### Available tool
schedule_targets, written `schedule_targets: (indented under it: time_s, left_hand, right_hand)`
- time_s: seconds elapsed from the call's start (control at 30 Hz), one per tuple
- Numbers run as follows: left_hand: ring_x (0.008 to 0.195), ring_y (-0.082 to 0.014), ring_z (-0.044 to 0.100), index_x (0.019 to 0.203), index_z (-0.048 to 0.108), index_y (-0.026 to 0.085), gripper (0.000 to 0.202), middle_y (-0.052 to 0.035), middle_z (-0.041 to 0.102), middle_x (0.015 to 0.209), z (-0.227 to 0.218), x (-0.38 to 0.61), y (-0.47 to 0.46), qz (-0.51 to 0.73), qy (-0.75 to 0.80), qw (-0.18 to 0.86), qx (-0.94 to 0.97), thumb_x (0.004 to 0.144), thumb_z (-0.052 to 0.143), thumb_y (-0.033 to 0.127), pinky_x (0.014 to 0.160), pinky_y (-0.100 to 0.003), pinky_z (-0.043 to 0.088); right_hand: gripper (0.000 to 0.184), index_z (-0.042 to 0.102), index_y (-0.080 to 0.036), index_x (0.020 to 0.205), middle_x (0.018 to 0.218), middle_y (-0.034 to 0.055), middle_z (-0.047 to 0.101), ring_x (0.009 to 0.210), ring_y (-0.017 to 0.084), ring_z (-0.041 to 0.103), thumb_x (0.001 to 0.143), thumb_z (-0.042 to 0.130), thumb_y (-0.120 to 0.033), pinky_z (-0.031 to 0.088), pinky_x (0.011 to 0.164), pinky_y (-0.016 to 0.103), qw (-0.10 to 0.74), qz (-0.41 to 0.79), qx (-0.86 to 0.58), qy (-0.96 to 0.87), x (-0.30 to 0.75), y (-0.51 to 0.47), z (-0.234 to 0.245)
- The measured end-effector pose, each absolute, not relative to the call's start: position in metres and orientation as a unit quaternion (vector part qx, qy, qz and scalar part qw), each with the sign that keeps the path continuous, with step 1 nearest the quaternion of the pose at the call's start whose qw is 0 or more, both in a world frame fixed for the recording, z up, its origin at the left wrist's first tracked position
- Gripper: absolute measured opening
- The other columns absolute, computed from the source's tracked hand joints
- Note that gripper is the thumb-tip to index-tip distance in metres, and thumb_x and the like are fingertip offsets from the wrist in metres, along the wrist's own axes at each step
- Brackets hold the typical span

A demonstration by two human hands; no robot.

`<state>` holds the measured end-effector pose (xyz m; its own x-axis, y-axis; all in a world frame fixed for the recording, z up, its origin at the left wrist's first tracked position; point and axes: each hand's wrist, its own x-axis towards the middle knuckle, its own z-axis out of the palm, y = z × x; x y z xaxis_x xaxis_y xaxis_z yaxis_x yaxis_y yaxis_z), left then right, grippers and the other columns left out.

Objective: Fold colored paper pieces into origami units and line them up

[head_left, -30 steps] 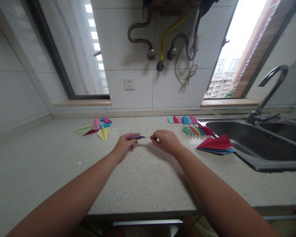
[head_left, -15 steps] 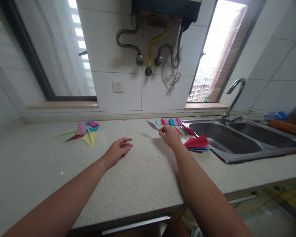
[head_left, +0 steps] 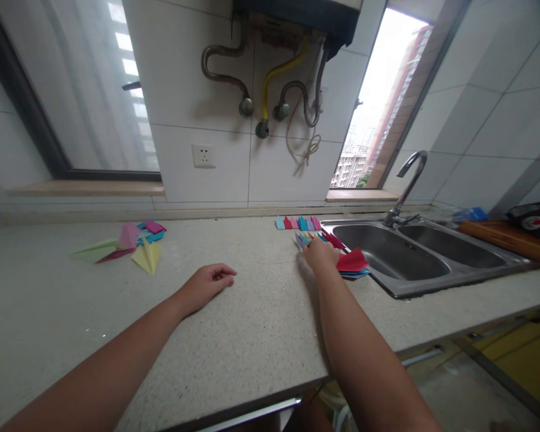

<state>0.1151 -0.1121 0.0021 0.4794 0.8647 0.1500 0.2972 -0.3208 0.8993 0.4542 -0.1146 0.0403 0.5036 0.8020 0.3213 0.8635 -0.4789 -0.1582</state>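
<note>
My right hand (head_left: 320, 254) reaches to the left end of a row of small folded paper pieces (head_left: 335, 240) beside the sink. A pale purple folded paper (head_left: 299, 241) shows at its fingers, which are pinched and mostly hidden behind the hand. Behind it runs another row of folded papers (head_left: 297, 223) in light blue, red, pink and blue. Close to my right wrist lies a larger stack of folded paper (head_left: 353, 262), red on top with blue below. My left hand (head_left: 209, 286) rests on the counter, fingers loosely bent, holding nothing.
Paper planes and folded shapes (head_left: 137, 243) lie in a pile at the left on the counter (head_left: 247, 336). At the right are a double steel sink (head_left: 389, 255) with a faucet (head_left: 407, 186) and a wooden board (head_left: 504, 240). Pipes (head_left: 272, 78) hang on the wall above.
My right hand has carried the pale purple folded paper from the air down to the left end of the nearer row. My left hand stays on the counter. The view has shifted slightly right.
</note>
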Motion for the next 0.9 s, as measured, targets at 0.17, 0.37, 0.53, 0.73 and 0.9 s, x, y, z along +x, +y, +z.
schedule_targets:
  time_s: [0.17, 0.37, 0.53, 0.73, 0.9]
  left_hand:
    - [0.085, -0.0216, 0.065, 0.099, 0.072, 0.019, 0.03, -0.0062, 0.071, 0.087, 0.003, 0.115, -0.111, 0.317, 0.387, 0.439, 0.747, 0.08, 0.063, 0.041, 0.079, -0.033, 0.045]
    - [0.086, -0.0227, 0.067, 0.095, 0.072, 0.02, 0.026, -0.0066, 0.073, 0.087, 0.006, 0.115, -0.114, 0.316, 0.384, 0.442, 0.747, 0.082, 0.063, 0.04, 0.081, -0.035, 0.046]
    - [0.085, -0.022, 0.067, 0.094, 0.073, 0.021, 0.025, -0.0061, 0.073, 0.087, 0.005, 0.115, -0.114, 0.312, 0.388, 0.438, 0.749, 0.082, 0.063, 0.04, 0.08, -0.034, 0.046]
    - [0.086, -0.0216, 0.067, 0.095, 0.072, 0.02, 0.024, -0.0066, 0.073, 0.088, 0.003, 0.115, -0.112, 0.311, 0.387, 0.443, 0.746, 0.083, 0.062, 0.039, 0.08, -0.033, 0.046]
    - [0.086, -0.0215, 0.067, 0.095, 0.073, 0.021, 0.024, -0.0062, 0.073, 0.087, 0.003, 0.114, -0.112, 0.313, 0.385, 0.439, 0.749, 0.083, 0.062, 0.039, 0.081, -0.034, 0.046]
  right_hand:
    - [0.033, 0.072, -0.017, 0.102, 0.107, 0.0182, 0.07, 0.109, 0.035, 0.061, 0.086, 0.054, -0.04, 0.042, 0.09, 0.05, 0.135, -0.078, -0.868, -0.472, 0.458, -0.108, 0.038]
    - [0.031, 0.072, -0.016, 0.1, 0.105, 0.0185, 0.071, 0.107, 0.036, 0.062, 0.086, 0.056, -0.039, 0.043, 0.089, 0.052, 0.141, -0.085, -0.866, -0.472, 0.458, -0.106, 0.037]
    - [0.032, 0.07, -0.015, 0.105, 0.106, 0.021, 0.069, 0.107, 0.035, 0.061, 0.088, 0.055, -0.038, 0.042, 0.088, 0.051, 0.145, -0.089, -0.861, -0.479, 0.458, -0.107, 0.037]
    - [0.034, 0.07, -0.015, 0.107, 0.109, 0.0199, 0.069, 0.11, 0.036, 0.061, 0.086, 0.057, -0.039, 0.041, 0.09, 0.053, 0.139, -0.078, -0.872, -0.463, 0.458, -0.104, 0.038]
    - [0.035, 0.07, -0.017, 0.109, 0.114, 0.019, 0.069, 0.113, 0.035, 0.059, 0.086, 0.058, -0.041, 0.04, 0.092, 0.051, 0.125, -0.061, -0.881, -0.453, 0.457, -0.103, 0.04]
